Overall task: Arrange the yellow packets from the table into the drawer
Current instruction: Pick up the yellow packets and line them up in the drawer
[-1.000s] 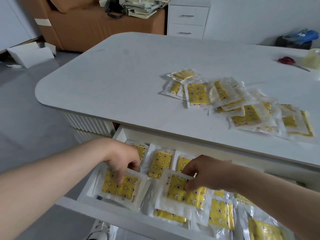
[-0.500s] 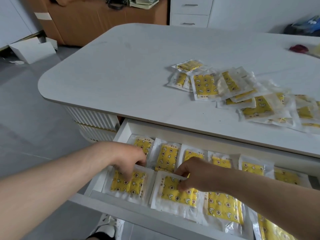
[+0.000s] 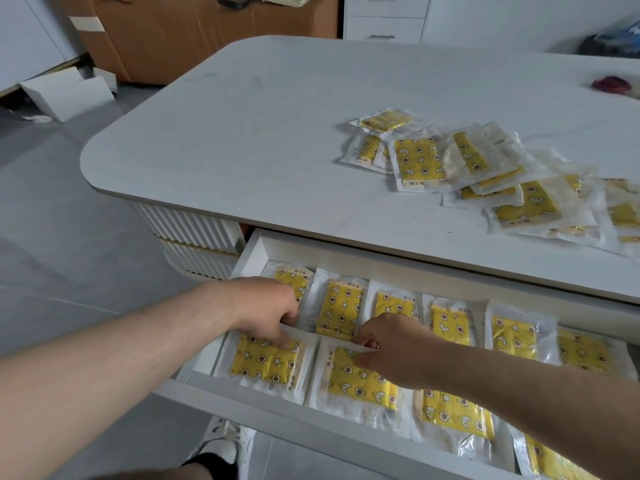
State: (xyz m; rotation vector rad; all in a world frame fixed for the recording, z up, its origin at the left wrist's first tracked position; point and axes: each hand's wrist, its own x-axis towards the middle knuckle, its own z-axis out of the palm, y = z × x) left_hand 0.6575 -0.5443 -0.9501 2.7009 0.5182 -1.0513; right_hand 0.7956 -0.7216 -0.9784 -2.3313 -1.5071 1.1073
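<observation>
The white drawer (image 3: 252,247) stands pulled out under the table and holds several yellow packets in two rows. My left hand (image 3: 263,308) pinches the top edge of the front-left packet (image 3: 265,362). My right hand (image 3: 388,341) pinches the top edge of the packet beside it (image 3: 360,384). Both packets lie flat in the front row. A loose pile of yellow packets (image 3: 485,171) lies on the white table (image 3: 242,140), at its right side.
A red object (image 3: 611,84) sits at the table's far right edge. A brown cabinet (image 3: 194,36) and a white chest of drawers (image 3: 384,19) stand behind the table. White boards (image 3: 69,91) lie on the floor to the left. My shoe (image 3: 225,445) shows below the drawer front.
Both hands have shifted the two front packets down flat into the drawer's front row. The view has swung left and down, showing more of the drawer.
</observation>
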